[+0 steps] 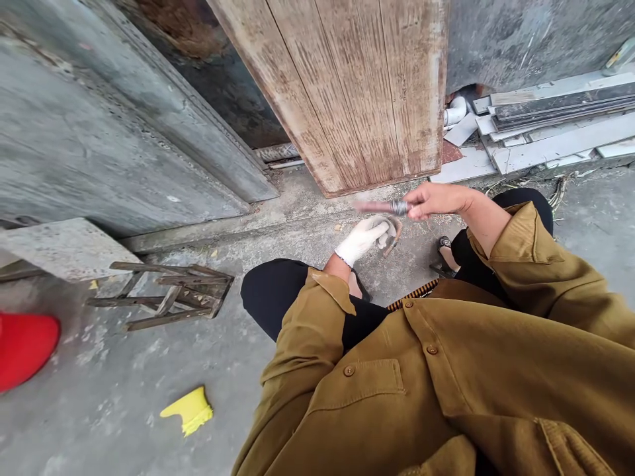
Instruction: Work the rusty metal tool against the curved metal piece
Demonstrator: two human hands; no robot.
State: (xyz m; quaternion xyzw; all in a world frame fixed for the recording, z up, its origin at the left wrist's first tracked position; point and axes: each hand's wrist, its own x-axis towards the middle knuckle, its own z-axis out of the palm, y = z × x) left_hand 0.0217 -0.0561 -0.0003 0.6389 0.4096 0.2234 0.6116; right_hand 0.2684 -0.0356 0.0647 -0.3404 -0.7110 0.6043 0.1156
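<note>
My left hand (pixel 361 239), in a white glove, is closed in front of my knees, just above the concrete ground. A curved, rusty-brown strip (pixel 395 239) bends round beside its fingertips; the fingers seem to hold it, though the grip is partly hidden. My bare right hand (pixel 430 199) is wrapped round one end of a stick-like tool (pixel 398 207). That tool has a silvery wrapped section near my fingers and a reddish-brown far end, smeared by motion. It points left, above the gloved hand and apart from it.
A worn wooden plank panel (pixel 362 86) leans against the wall ahead. Stacked boards and tiles (pixel 546 125) lie at the right, near a white pipe elbow (pixel 456 111). To my left are a wooden stool on its side (pixel 173 291), a yellow piece (pixel 191 410) and a red object (pixel 24 350).
</note>
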